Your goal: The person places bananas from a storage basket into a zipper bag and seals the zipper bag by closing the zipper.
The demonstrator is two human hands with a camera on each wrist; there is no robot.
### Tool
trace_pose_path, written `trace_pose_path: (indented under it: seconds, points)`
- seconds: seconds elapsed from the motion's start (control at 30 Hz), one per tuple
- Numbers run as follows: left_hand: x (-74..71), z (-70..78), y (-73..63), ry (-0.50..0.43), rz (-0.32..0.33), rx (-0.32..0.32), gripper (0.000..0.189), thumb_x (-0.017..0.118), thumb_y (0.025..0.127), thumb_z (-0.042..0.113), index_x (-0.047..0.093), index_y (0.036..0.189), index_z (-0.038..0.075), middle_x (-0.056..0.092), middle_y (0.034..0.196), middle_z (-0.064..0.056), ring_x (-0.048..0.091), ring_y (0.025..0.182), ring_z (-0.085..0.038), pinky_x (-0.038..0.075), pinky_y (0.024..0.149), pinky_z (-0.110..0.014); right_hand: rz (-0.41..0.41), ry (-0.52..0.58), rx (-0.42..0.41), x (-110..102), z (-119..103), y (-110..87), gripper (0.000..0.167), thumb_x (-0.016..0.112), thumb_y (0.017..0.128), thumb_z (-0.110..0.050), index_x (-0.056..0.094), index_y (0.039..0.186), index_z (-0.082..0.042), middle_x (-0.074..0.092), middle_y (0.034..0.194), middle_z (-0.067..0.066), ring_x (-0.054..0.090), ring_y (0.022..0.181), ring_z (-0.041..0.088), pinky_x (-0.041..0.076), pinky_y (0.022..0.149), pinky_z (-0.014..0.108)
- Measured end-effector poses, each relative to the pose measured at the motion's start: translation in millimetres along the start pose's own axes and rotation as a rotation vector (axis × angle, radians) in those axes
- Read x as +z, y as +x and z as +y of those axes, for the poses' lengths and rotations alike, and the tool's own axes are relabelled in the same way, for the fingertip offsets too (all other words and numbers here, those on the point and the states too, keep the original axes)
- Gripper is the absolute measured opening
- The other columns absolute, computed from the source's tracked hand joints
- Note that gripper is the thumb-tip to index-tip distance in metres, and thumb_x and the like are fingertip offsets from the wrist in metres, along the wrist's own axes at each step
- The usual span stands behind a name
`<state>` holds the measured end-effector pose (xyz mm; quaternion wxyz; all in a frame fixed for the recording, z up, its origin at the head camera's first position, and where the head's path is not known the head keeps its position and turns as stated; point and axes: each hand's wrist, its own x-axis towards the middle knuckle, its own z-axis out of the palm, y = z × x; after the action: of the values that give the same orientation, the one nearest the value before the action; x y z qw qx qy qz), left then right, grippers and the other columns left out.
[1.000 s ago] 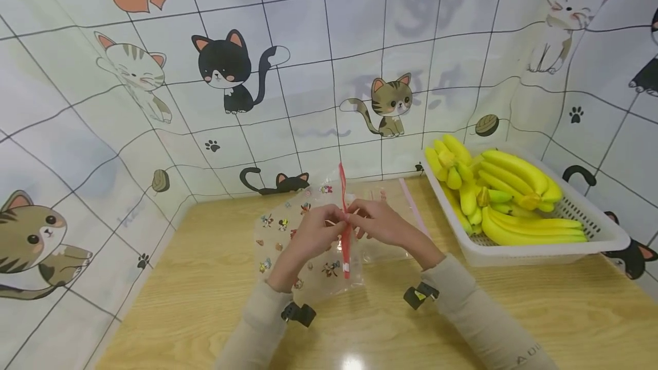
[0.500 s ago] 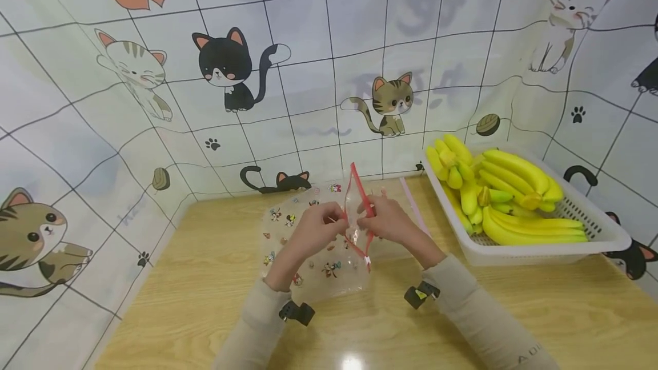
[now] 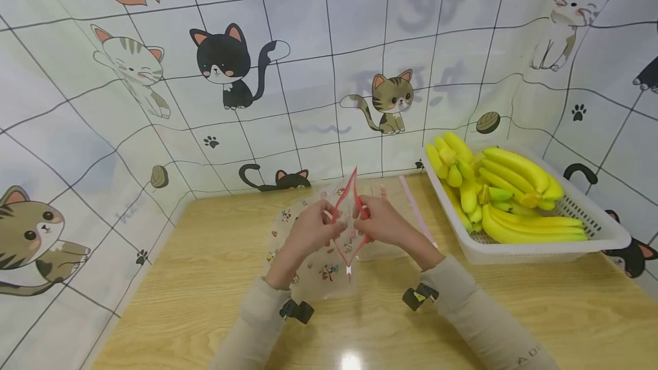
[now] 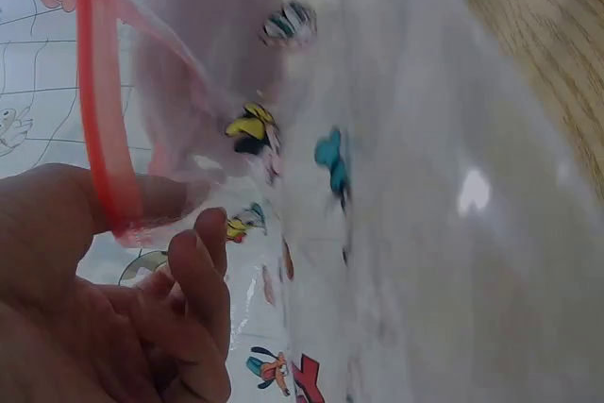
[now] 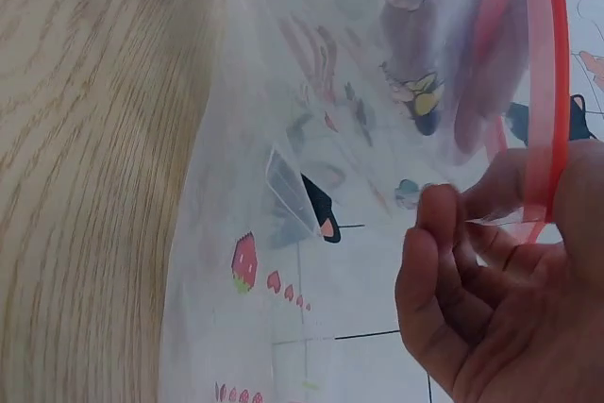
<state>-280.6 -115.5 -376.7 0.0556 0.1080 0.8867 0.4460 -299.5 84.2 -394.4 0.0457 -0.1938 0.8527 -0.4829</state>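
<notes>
A clear zip bag [image 3: 329, 273] printed with small cartoon figures has its red-edged mouth spread into a diamond between the two hands. On one side my left hand [image 3: 313, 226] pinches the red rim [image 4: 104, 110], thumb and fingers on either side of the film. Opposite it, my right hand [image 3: 382, 220] grips the other edge of the mouth the same way. A white slider [image 3: 348, 270] sits at the near end of the rim. Nothing but film shows inside the bag.
A second clear bag with a pink strip [image 3: 411, 198] lies flat on the wooden table [image 3: 205, 278], partly behind the right hand. At the right stands a white perforated basket [image 3: 514, 253] filled with yellow bananas [image 3: 519, 179]. A cat-print sheet [image 3: 308, 73] covers the walls.
The bag's red edges, pressed together a second ago, have parted into a wide opening. Both hands have drawn apart a little, each still holding its edge.
</notes>
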Motion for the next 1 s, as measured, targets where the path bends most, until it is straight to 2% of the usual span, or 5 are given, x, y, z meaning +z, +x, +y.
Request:
trace_pose_path:
  seconds: [0.17, 0.4, 0.5, 0.63, 1.0]
  points:
    - [3.5, -0.4, 0.8, -0.003, -0.036, 0.044, 0.014, 0.07, 0.095, 0.016, 0.06, 0.103, 0.01, 0.069, 0.083, -0.007, 0.062, 0.06, -0.015, 0.046, 0.053, -0.027, -0.015, 0.007, 0.023, 3, 0, -2.4, 0.006, 0.06, 0.09, -0.009, 0.057, 0.093, -0.005, 0.052, 0.062, 0.0, 0.053, 0.049, 0.015, 0.049, 0.048, 0.028]
    - [6.1, -1.8, 2.7, -0.058, -0.101, 0.119, 0.006, 0.064, 0.098, 0.013, 0.058, 0.099, 0.011, 0.072, 0.091, -0.014, 0.064, 0.069, -0.016, 0.047, 0.056, -0.028, 0.018, -0.06, 0.131, 1, -1, -2.1, 0.035, 0.079, 0.086, -0.016, 0.062, 0.112, 0.0, 0.072, 0.077, 0.008, 0.068, 0.057, 0.018, 0.057, 0.049, 0.031]
    - [4.3, -0.6, 1.2, -0.083, -0.101, 0.12, 0.005, 0.063, 0.097, 0.012, 0.059, 0.1, 0.01, 0.072, 0.091, -0.02, 0.063, 0.068, -0.017, 0.049, 0.058, -0.028, 0.041, -0.12, 0.156, -1, -1, -0.7, 0.032, 0.085, 0.084, -0.02, 0.066, 0.103, -0.001, 0.07, 0.066, 0.006, 0.064, 0.052, 0.014, 0.054, 0.047, 0.028]
    - [1.2, 0.6, 0.5, -0.08, -0.058, 0.12, 0.006, 0.062, 0.094, 0.011, 0.059, 0.1, 0.01, 0.068, 0.079, -0.015, 0.059, 0.065, -0.017, 0.047, 0.056, -0.029, 0.031, -0.189, 0.184, -3, 2, 0.9, 0.019, 0.083, 0.085, -0.018, 0.07, 0.09, -0.005, 0.062, 0.058, 0.002, 0.055, 0.046, 0.011, 0.047, 0.045, 0.022]
    - [-5.6, 7.5, -2.6, -0.075, 0.11, 0.086, 0.015, 0.067, 0.082, 0.005, 0.058, 0.092, 0.012, 0.055, 0.062, -0.001, 0.046, 0.054, -0.013, 0.036, 0.048, -0.027, 0.0, -0.235, 0.222, -4, 11, 1.5, 0.011, 0.07, 0.082, -0.009, 0.074, 0.092, -0.006, 0.057, 0.055, 0.0, 0.052, 0.047, 0.011, 0.04, 0.048, 0.024]
